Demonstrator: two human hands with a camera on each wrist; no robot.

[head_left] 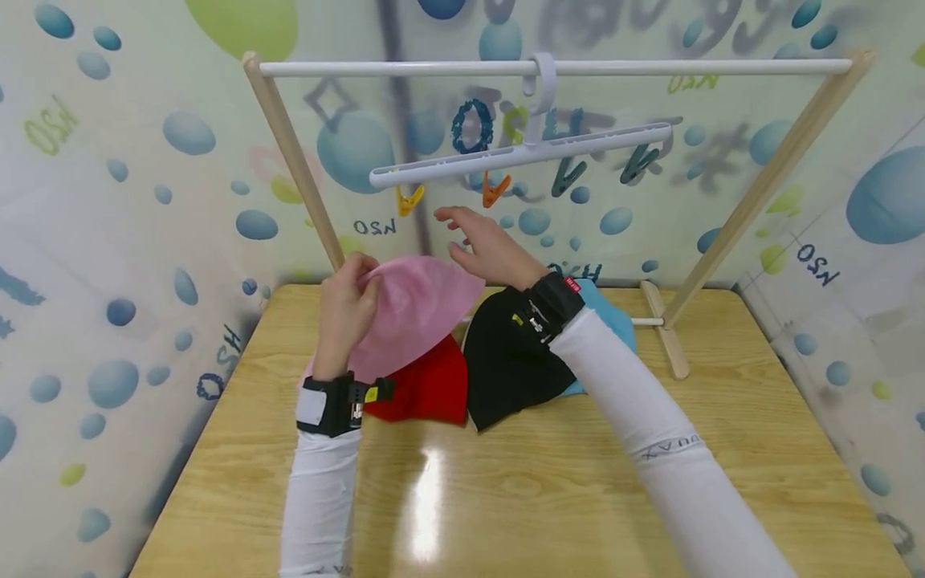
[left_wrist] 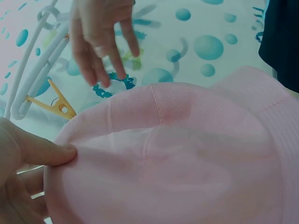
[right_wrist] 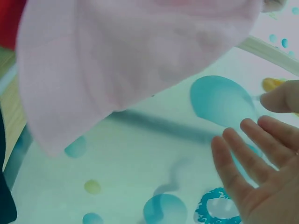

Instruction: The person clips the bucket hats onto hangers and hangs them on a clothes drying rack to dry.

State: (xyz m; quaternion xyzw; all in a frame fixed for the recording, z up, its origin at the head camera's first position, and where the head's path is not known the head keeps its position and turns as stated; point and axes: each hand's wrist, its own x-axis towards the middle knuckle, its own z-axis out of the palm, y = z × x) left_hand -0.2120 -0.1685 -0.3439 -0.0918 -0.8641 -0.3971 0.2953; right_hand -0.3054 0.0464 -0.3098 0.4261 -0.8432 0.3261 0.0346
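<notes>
A pink bucket hat is raised off the table, its edge pinched between thumb and fingers of my left hand. In the left wrist view the thumb presses on the pink fabric. My right hand hovers beside the hat with fingers spread, holding nothing. Just above it, a yellow clip and an orange clip hang from a white hanger. Two dark green clips, one of them here, hang farther right on the same hanger.
A red hat, a black hat and a light blue hat lie on the wooden table. The hanger hooks over a white rod between wooden posts. A patterned wall stands close behind.
</notes>
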